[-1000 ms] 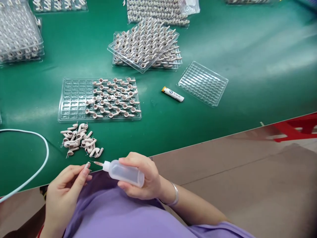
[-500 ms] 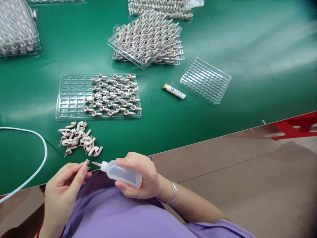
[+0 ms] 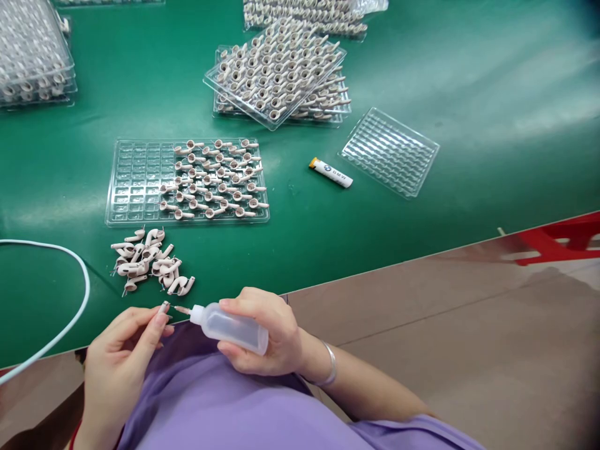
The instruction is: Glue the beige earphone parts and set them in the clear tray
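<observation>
My right hand (image 3: 269,331) is closed around a small translucent squeeze bottle (image 3: 232,329) lying sideways, its thin needle tip pointing left. My left hand (image 3: 119,362) pinches a small beige earbud-shaped part (image 3: 164,307) right at that tip. Both hands hover at the near edge of the green table (image 3: 422,94), over my purple top. A loose pile of the same beige parts (image 3: 150,261) lies just beyond my left hand. Behind it sits a clear tray (image 3: 135,181) whose right half is filled with parts.
Stacked clear trays full of parts (image 3: 279,69) stand in the middle back, with more stacks at the far left (image 3: 32,56) and top. An empty clear tray (image 3: 389,152) and a white lighter (image 3: 330,172) lie to the right. A white cable (image 3: 70,319) curves at left. Red furniture (image 3: 562,237) stands at right.
The view shifted slightly between the earliest frame and now. Both hands hold the same pose with bottle tip against the part.
</observation>
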The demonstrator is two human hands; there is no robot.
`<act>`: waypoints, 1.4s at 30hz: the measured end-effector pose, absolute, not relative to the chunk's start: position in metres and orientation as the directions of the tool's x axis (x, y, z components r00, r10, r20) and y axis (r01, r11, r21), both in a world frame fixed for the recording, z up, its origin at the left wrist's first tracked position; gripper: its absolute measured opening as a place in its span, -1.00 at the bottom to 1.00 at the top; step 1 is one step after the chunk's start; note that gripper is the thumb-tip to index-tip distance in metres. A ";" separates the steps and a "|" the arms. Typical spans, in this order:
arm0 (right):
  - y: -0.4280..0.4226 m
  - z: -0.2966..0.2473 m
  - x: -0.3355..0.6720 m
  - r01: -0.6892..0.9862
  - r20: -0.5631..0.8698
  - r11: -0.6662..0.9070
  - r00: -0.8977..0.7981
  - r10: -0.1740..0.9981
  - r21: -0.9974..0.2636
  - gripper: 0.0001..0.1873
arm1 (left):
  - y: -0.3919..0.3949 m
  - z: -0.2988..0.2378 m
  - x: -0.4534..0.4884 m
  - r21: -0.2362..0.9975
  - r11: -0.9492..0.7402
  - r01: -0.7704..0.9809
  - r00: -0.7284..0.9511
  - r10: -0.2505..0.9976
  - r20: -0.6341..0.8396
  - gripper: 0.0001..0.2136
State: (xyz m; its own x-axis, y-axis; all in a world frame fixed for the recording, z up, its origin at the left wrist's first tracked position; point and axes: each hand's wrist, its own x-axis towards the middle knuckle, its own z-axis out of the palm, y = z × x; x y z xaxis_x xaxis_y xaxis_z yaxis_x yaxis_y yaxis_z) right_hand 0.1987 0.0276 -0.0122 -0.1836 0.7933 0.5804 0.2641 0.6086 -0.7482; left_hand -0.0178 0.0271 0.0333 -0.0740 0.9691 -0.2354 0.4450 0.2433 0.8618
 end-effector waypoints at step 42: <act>0.026 -0.002 0.207 0.211 0.467 0.503 -0.200 0.861 -0.838 -0.56 | 0.013 0.013 -0.020 0.664 -0.224 0.713 0.060 0.964 0.260 -0.81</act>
